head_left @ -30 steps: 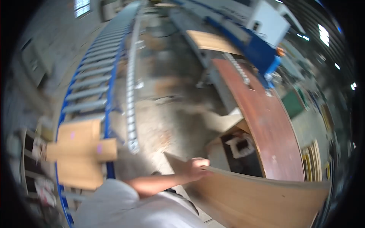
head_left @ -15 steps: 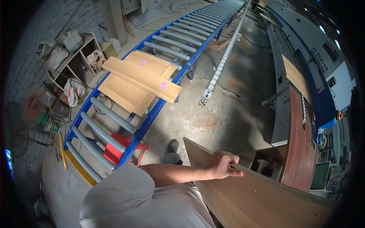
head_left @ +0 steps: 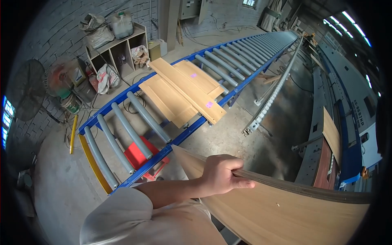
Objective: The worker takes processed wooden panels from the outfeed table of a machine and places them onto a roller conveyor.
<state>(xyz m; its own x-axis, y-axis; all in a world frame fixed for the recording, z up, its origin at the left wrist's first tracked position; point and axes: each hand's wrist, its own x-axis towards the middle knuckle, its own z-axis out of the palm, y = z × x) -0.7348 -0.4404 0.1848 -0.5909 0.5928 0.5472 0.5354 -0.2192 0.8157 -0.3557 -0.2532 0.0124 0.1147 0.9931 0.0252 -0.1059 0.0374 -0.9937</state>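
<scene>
Wooden board (head_left: 286,204), pink-labelled panels (head_left: 185,91), lettered machine (head_left: 347,87) beyond

Moderate, uneven indoor light. Ceiling strip lights (head_left: 348,16) glaring upper right; window (head_left: 5,122) overexposed far left. Floor (head_left: 220,141) pale mid-frame, shadowed toward right. Left hand (head_left: 221,174) fairly sharp; roller conveyor (head_left: 149,117) softer with distance. Fisheye bending, black corners.

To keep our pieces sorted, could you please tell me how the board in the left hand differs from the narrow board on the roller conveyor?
The held board is gripped edge-up by the left hand, while the narrow board lies flat on panelled wood atop the roller conveyor. The narrow board bears a pink label; none shows on the held board's visible face. Both look tan and wooden.
</scene>
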